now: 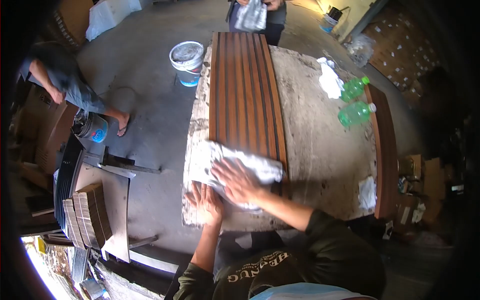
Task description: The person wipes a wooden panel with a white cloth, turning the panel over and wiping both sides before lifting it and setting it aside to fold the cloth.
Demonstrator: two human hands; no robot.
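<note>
A long brown wooden panel with dark lengthwise grooves lies on a worn, stained table. A white cloth is spread across the panel's near end. My right hand presses flat on the cloth, fingers stretched out and somewhat blurred. Beside it, at the table's near left, my left hand rests with spread fingers against the cloth's lower edge. What lies under the cloth is hidden.
Two green bottles and a crumpled white cloth lie at the table's right, by another brown panel. A bucket stands left. A co-worker holds a cloth at the far end; another person is left, near stacked cardboard.
</note>
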